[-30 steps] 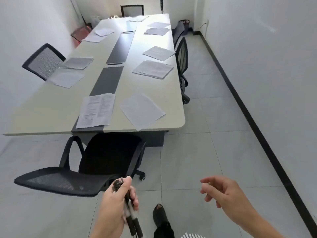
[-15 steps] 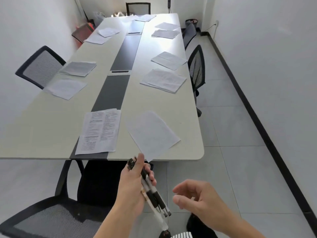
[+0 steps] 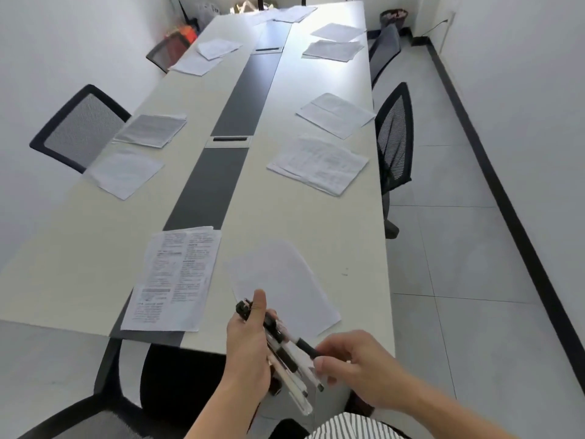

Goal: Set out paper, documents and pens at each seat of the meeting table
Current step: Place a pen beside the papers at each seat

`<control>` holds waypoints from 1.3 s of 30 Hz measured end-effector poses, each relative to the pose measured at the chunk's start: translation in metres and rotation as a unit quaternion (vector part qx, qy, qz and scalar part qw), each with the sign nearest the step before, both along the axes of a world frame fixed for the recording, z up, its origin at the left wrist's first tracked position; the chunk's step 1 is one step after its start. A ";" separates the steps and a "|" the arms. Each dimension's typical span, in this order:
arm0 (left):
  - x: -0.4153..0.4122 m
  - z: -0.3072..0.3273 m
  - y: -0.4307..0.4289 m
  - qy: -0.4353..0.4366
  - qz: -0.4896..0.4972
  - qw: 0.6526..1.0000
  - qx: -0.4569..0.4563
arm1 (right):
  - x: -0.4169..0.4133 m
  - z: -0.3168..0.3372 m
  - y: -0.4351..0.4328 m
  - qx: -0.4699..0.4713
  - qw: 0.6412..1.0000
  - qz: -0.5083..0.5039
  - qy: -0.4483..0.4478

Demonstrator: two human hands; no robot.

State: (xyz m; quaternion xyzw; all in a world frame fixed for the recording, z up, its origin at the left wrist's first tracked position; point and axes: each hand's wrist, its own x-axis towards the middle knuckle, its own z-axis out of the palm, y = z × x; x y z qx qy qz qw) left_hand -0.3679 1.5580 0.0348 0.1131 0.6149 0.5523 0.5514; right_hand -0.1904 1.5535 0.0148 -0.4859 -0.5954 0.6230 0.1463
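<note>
My left hand (image 3: 248, 350) grips a bundle of several pens (image 3: 285, 353) over the near end of the long meeting table (image 3: 79, 267). My right hand (image 3: 354, 364) pinches the black end of one pen (image 3: 308, 347) that sticks out of the bundle. On the table just beyond the hands lie a printed document (image 3: 177, 277) and a blank sheet (image 3: 281, 283). Further pairs of papers lie at the seats along the left side (image 3: 126, 172) and the right side (image 3: 319, 164).
A black mesh chair (image 3: 177, 375) stands tucked at the near end below my hands. Other chairs stand at the left (image 3: 79, 128) and the right (image 3: 394, 137). A dark strip (image 3: 209, 188) runs down the table's middle. A waste bin (image 3: 394, 17) stands at the far right.
I have come closer to the table's near end. My right hand has moved left to the pens and taken hold of one; earlier it hung apart with nothing in it.
</note>
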 end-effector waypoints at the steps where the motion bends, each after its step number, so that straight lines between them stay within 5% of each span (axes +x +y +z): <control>1: 0.000 -0.003 0.005 0.015 0.003 1.000 -0.006 | 0.003 -0.002 0.011 0.000 1.000 0.004 -0.001; 9: -0.030 -0.015 0.021 0.004 0.034 0.997 -0.065 | 0.005 -0.031 0.107 -0.018 0.993 -0.114 -0.021; 14: -0.075 -0.015 0.030 -0.002 0.066 0.995 -0.081 | -0.006 -0.108 0.158 0.007 0.949 -0.251 -0.190; 19: -0.111 -0.018 0.039 -0.041 0.054 0.993 -0.099 | -0.019 -0.142 0.169 -0.007 0.916 -0.214 -0.340; 25: -0.124 -0.020 0.068 -0.039 0.013 0.995 -0.096 | -0.023 -0.150 0.164 -0.005 0.899 -0.188 -0.396; 30: -0.116 -0.019 0.095 0.002 -0.043 0.995 -0.090 | -0.011 -0.133 0.153 -0.006 0.909 -0.216 -0.355; 35: -0.081 -0.012 0.119 -0.006 -0.148 0.985 -0.092 | 0.015 -0.087 0.118 -0.003 0.934 -0.291 -0.204; 39: -0.036 -0.003 0.132 -0.016 -0.219 0.973 -0.068 | 0.048 -0.049 0.070 0.014 0.920 -0.360 -0.151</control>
